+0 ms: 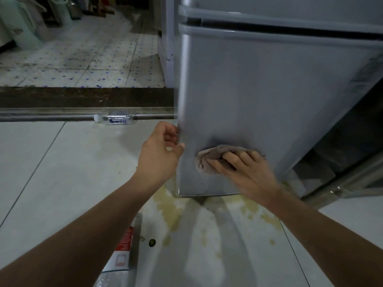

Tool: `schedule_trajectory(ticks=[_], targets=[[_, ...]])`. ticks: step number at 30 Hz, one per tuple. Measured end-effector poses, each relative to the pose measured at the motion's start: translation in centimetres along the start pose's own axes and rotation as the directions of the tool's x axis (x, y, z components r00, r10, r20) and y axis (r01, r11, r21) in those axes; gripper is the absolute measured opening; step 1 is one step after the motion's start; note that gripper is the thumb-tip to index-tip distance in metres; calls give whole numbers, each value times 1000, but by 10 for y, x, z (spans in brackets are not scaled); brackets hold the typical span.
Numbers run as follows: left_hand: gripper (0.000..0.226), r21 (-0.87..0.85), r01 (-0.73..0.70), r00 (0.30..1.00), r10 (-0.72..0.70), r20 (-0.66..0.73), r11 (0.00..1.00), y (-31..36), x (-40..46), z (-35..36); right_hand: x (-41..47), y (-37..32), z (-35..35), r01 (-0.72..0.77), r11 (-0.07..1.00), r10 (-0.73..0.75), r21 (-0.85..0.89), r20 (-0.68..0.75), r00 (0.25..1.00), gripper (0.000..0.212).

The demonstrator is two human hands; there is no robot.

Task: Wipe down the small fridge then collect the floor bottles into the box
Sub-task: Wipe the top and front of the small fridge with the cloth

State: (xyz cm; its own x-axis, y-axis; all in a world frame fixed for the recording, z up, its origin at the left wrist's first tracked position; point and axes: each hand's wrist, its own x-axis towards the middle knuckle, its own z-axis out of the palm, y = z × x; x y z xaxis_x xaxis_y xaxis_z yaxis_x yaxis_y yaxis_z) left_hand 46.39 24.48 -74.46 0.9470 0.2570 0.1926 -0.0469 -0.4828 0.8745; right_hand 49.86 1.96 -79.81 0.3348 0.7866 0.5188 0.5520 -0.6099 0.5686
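The small grey fridge (269, 90) stands upright on the floor, its lower door facing me. My right hand (242, 168) presses a crumpled brownish cloth (209, 160) against the lower part of that door, fingers curled over the cloth. My left hand (160, 151) grips the door's left edge, thumb on the front and fingers round the side. A clear plastic bottle (115, 119) with a blue-white label lies on its side on the floor by the door track, left of the fridge. A box is not in view.
A dark threshold with a metal track (62, 116) crosses the floor on the left, patterned tiles beyond it. Yellowish stains (172, 208) spread on the white floor under the fridge. A red-and-white package (122, 251) and a small dark object (152, 242) lie near me. A metal-framed panel (342, 183) stands right.
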Motion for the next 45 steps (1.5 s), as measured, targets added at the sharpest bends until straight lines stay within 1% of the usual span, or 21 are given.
schedule_trajectory(ticks=[3, 6, 7, 9, 11, 14, 16, 21, 23, 24, 25, 27, 29, 30, 32, 34, 36, 38, 39, 41, 45], targets=[[24, 38, -9, 999, 11, -43, 999, 0, 2, 5, 10, 21, -13, -40, 999, 41, 33, -44, 998, 41], [24, 91, -27, 997, 33, -65, 995, -3, 5, 8, 25, 48, -23, -348, 903, 372, 253, -52, 927, 13], [23, 113, -33, 997, 40, -59, 993, -3, 5, 8, 27, 52, -24, -411, 846, 456, 338, -63, 888, 12], [21, 144, -44, 998, 50, -38, 989, -4, 4, 7, 20, 48, -15, -436, 842, 503, 317, -170, 847, 44], [20, 154, -46, 999, 50, -22, 987, -4, 4, 6, 0, 33, 0, -466, 847, 517, 256, -191, 835, 50], [21, 168, -60, 998, 63, -12, 984, -3, 4, 4, -45, 3, 19, -264, 954, 280, 141, -109, 954, 43], [21, 176, -60, 998, 64, -16, 982, -3, 4, 5, -62, 2, 20, -219, 965, 229, 144, -56, 972, 45], [20, 174, -52, 997, 61, -46, 983, -6, 1, 9, -32, 37, 5, -561, 809, 583, 179, -116, 804, 56], [19, 163, -52, 996, 63, -66, 985, -6, -2, 12, -21, 56, 3, -693, 703, 710, 164, -87, 699, 20], [19, 157, -52, 994, 66, -82, 986, -7, -4, 14, -21, 59, 6, -751, 636, 768, 178, -62, 637, 11], [18, 151, -52, 993, 67, -98, 987, -7, -5, 16, -27, 57, 10, -773, 602, 794, 201, -45, 606, 21], [17, 145, -43, 991, 61, -120, 989, -8, -6, 19, -42, 47, 23, -747, 638, 764, 186, -39, 644, 32], [16, 138, -37, 991, 54, -122, 990, -8, -6, 19, -59, 34, 28, -678, 715, 687, 170, 9, 727, 27], [16, 133, -35, 992, 51, -119, 990, -8, -6, 18, -70, 26, 31, -650, 741, 660, 168, -11, 751, 34], [15, 133, -36, 993, 51, -111, 991, -8, -6, 18, -83, 17, 31, -629, 751, 644, 200, -11, 765, 66], [15, 140, -47, 992, 62, -111, 989, -9, -6, 18, -70, 21, 20, -727, 594, 776, 345, -6, 631, 59], [16, 144, -48, 991, 65, -115, 988, -10, -6, 18, -43, 39, 7, -794, 366, 918, 485, -51, 392, 37], [16, 144, -44, 991, 62, -121, 989, -10, -6, 19, -22, 67, -1, -819, 212, 977, 533, -108, 182, 32], [17, 142, -40, 990, 58, -125, 989, -11, -6, 19, -17, 76, -1, -832, 187, 982, 522, -122, 144, 33], [17, 139, -36, 989, 55, -136, 990, -10, -7, 20, -16, 76, -1, -862, 163, 986, 480, -91, 136, 34], [17, 125, -36, 987, 54, -151, 991, -9, -9, 22, -35, 35, 12, -919, 32, 986, 393, 136, 93, 39]])
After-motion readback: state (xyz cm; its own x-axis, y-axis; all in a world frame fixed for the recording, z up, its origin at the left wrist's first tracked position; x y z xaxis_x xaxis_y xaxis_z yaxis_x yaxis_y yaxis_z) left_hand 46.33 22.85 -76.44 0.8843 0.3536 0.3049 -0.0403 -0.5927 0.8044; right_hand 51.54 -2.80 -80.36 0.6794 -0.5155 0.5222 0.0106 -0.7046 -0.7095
